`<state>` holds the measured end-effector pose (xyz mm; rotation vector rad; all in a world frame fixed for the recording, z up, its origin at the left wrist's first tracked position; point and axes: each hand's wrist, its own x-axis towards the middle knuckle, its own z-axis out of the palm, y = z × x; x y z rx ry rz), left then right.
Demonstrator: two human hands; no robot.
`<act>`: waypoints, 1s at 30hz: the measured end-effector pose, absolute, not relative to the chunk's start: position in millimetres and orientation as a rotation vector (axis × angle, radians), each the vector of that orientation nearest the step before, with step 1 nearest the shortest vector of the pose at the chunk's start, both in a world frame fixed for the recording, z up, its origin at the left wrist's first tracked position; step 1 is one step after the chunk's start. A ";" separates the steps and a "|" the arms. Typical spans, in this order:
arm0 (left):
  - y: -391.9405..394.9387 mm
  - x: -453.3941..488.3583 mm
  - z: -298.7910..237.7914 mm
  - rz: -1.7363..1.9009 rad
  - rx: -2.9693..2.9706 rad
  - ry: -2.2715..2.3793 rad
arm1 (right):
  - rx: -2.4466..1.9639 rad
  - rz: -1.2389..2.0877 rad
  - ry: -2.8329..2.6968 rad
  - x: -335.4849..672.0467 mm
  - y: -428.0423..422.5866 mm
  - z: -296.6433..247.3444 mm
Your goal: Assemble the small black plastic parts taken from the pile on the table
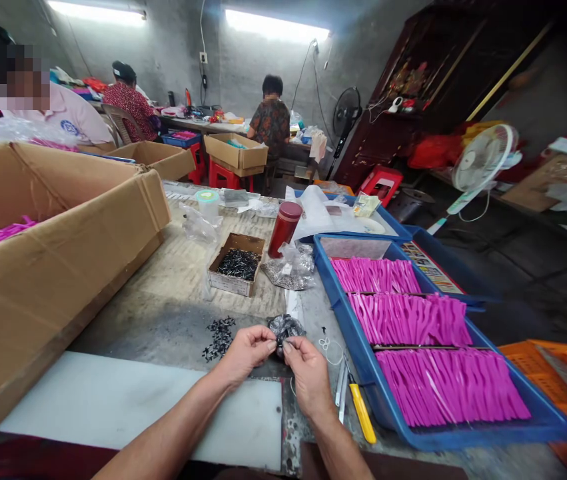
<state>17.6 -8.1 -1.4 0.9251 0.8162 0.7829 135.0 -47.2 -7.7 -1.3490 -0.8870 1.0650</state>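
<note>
My left hand (249, 351) is closed in a pinch at the middle of the table. Close beside it, my right hand (309, 373) pinches too, its fingertips almost meeting the left ones. Something small and dark shows between the fingertips, too small to make out. Just behind them lies a crumpled clear plastic bag (288, 325) with dark contents, partly covered by my fingers. Loose small black parts (219, 338) are scattered left of my left hand. A yellow-handled tool (362, 412) lies right of my right forearm, beside thin metal strips (341, 393).
A blue tray (443, 439) of magenta plastic pieces (448, 387) stands at right. A large cardboard box (58, 280) fills the left. Ahead are a small box of black parts (236, 265), a red cylinder (284, 229) and a white board (128, 403) nearer me. Several people sit beyond.
</note>
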 end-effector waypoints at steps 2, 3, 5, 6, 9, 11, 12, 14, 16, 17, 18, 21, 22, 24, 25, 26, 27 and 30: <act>-8.3 17.3 -0.8 0.775 0.891 0.804 | -1.350 1.046 -0.878 132.6 -46.5 -6.2; -8.5 17.2 -0.7 0.773 0.880 0.801 | -1.348 1.037 -0.874 131.6 -46.1 -5.5; -8.9 16.9 -0.6 0.768 0.866 0.794 | -1.345 1.019 -0.866 130.4 -45.6 -4.4; -9.0 16.8 -0.8 0.766 0.862 0.788 | -1.344 1.013 -0.864 130.1 -45.5 -3.9; -9.4 16.5 -2.2 0.753 0.851 0.769 | -1.343 0.997 -0.862 130.3 -46.2 -2.9; -9.4 16.4 -3.5 0.750 0.843 0.755 | -1.343 0.990 -0.858 130.7 -46.7 -3.1; -9.4 16.4 -4.2 0.751 0.840 0.745 | -1.345 0.991 -0.852 130.8 -46.9 -3.3; -9.4 16.5 -5.2 0.756 0.838 0.725 | -1.347 0.999 -0.833 130.9 -46.7 -4.1; -9.6 16.5 -5.5 0.764 0.837 0.710 | -1.338 1.016 -0.811 130.6 -46.4 -5.2; -9.7 16.5 -5.4 0.768 0.834 0.705 | -1.330 1.030 -0.800 130.4 -46.3 -5.9; -9.8 16.5 -5.1 0.772 0.831 0.701 | -1.320 1.044 -0.789 130.3 -46.4 -6.9; -10.2 16.6 -3.5 0.774 0.822 0.696 | -1.287 1.090 -0.756 130.0 -47.3 -11.5; -10.2 16.8 -3.1 0.774 0.820 0.701 | -1.278 1.100 -0.746 129.9 -47.7 -13.3; -10.1 17.1 -3.0 0.776 0.820 0.716 | -1.259 1.118 -0.730 129.8 -48.1 -16.8; -10.0 17.3 -3.2 0.776 0.822 0.725 | -1.250 1.126 -0.724 129.7 -48.1 -18.3; -9.8 17.5 -3.6 0.777 0.826 0.731 | -1.241 1.131 -0.718 129.6 -47.9 -19.3; -9.8 17.7 -3.9 0.779 0.833 0.735 | -1.233 1.135 -0.712 129.5 -47.8 -20.0; -10.0 18.4 -3.0 0.787 0.861 0.743 | -1.221 1.134 -0.702 129.1 -47.3 -20.3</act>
